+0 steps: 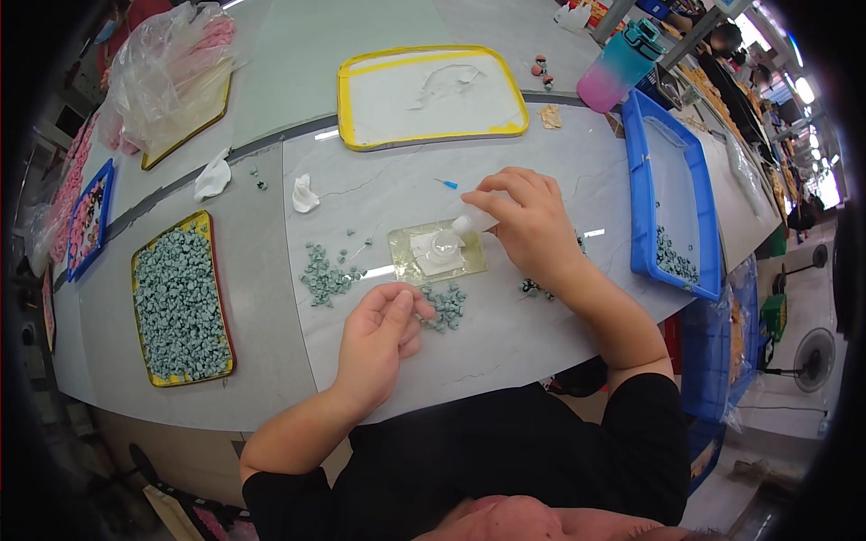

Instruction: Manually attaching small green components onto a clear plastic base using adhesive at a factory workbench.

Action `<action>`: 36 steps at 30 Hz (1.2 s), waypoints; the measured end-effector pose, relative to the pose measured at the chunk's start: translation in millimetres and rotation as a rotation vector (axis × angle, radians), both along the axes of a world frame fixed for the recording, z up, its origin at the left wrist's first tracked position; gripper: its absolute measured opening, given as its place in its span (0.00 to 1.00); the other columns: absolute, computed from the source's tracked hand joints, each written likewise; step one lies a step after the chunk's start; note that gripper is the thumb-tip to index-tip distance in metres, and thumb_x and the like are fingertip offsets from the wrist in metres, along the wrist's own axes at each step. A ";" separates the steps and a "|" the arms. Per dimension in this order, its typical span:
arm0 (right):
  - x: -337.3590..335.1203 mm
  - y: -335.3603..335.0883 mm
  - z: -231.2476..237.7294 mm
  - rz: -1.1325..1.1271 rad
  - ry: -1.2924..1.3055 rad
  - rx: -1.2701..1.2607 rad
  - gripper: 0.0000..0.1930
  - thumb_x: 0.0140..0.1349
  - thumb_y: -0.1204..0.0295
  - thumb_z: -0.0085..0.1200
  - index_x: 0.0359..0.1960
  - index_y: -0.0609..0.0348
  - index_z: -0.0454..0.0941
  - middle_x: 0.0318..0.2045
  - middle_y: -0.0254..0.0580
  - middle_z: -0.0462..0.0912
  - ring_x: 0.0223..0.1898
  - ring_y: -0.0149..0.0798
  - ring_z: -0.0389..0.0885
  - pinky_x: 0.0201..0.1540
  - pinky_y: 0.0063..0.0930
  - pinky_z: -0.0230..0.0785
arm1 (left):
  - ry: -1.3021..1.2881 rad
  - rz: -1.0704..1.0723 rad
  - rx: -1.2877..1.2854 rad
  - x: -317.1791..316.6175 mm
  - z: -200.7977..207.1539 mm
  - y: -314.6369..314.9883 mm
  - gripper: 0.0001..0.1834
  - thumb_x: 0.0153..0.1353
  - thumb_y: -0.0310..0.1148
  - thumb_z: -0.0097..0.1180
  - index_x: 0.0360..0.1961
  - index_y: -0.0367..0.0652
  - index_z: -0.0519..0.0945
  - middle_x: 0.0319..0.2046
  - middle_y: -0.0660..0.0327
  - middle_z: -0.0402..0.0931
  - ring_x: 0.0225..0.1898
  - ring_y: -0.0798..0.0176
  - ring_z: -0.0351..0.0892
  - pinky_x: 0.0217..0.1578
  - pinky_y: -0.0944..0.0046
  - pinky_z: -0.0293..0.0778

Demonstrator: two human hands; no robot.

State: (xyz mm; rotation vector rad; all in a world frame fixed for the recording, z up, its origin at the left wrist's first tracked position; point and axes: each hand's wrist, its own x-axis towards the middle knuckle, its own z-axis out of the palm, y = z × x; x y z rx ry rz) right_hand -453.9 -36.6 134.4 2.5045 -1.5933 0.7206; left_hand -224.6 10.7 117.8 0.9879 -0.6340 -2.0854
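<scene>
My right hand [532, 221] grips a small white squeeze bottle [478, 219], tilted so its end points down to the left. Right below that end sits a small clear round dish [445, 243] on white paper, on top of a yellow-green plate [403, 236]. My left hand [377, 338] rests palm up at the plate's near left corner, fingers curled in; whatever is in them, if anything, is hidden. Beside its fingertips lies a pile of small grey-green pieces [446, 307]. A second pile of grey-green pieces [323, 275] lies to its left. Beyond the plate is a blue needle tip [449, 184].
A yellow-rimmed tray [212, 279] full of grey-green pieces stands at left. A white-lined yellow tray [341, 99] is at the far side. At right are a blue bin [642, 180] and a teal-pink bottle [618, 68]. Crumpled white tissue [305, 194] lies left of centre.
</scene>
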 end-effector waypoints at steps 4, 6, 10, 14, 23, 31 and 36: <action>2.9 -4.8 8.2 -0.059 -0.382 0.256 0.18 0.46 0.79 0.61 0.42 0.52 0.77 0.36 0.35 0.77 0.43 0.36 0.75 0.44 0.28 0.63 | -0.007 0.030 0.001 6.1 11.6 5.6 0.08 0.66 0.30 0.44 0.41 0.37 0.72 0.30 0.63 0.69 0.20 0.77 0.55 0.20 0.76 0.56; 0.9 -11.1 8.6 -0.110 -0.568 0.368 0.17 0.49 0.78 0.61 0.42 0.54 0.76 0.35 0.36 0.77 0.40 0.34 0.76 0.42 0.26 0.65 | -0.018 0.031 0.006 8.7 20.9 9.8 0.09 0.66 0.30 0.45 0.41 0.36 0.73 0.30 0.64 0.69 0.20 0.77 0.55 0.21 0.76 0.56; -5.6 -21.8 13.9 -0.163 -0.809 0.527 0.17 0.52 0.79 0.60 0.44 0.58 0.72 0.34 0.34 0.77 0.39 0.25 0.76 0.38 0.20 0.67 | -0.043 0.006 -0.013 9.3 33.4 19.3 0.11 0.64 0.28 0.47 0.44 0.34 0.75 0.30 0.65 0.68 0.22 0.77 0.56 0.22 0.75 0.57; 1.6 -25.0 18.5 -0.235 -0.777 0.664 0.16 0.53 0.80 0.59 0.44 0.61 0.71 0.36 0.34 0.76 0.37 0.25 0.75 0.40 0.17 0.67 | -0.024 0.014 -0.016 6.3 41.0 29.0 0.11 0.63 0.26 0.47 0.45 0.33 0.76 0.30 0.66 0.68 0.22 0.77 0.56 0.23 0.75 0.58; -9.2 -24.6 22.8 -0.126 -0.566 0.628 0.28 0.52 0.71 0.63 0.54 0.60 0.66 0.44 0.41 0.75 0.49 0.33 0.73 0.51 0.29 0.68 | -0.048 0.036 -0.034 -15.1 43.7 38.3 0.13 0.62 0.26 0.50 0.48 0.35 0.71 0.31 0.63 0.71 0.21 0.77 0.57 0.22 0.75 0.58; -26.2 15.4 46.6 -0.100 -0.215 0.571 0.43 0.44 0.65 0.67 0.62 0.57 0.57 0.57 0.53 0.64 0.60 0.48 0.62 0.61 0.34 0.56 | -0.041 -0.024 0.001 18.7 10.8 15.2 0.08 0.62 0.26 0.51 0.41 0.39 0.70 0.31 0.61 0.73 0.20 0.77 0.56 0.21 0.75 0.58; -32.8 52.5 0.7 -0.079 -0.173 0.530 0.54 0.35 0.60 0.72 0.64 0.58 0.52 0.65 0.56 0.50 0.68 0.54 0.46 0.66 0.41 0.44 | -0.007 -0.023 0.037 35.7 -8.9 0.9 0.07 0.62 0.26 0.49 0.41 0.39 0.70 0.31 0.61 0.72 0.19 0.77 0.56 0.21 0.75 0.57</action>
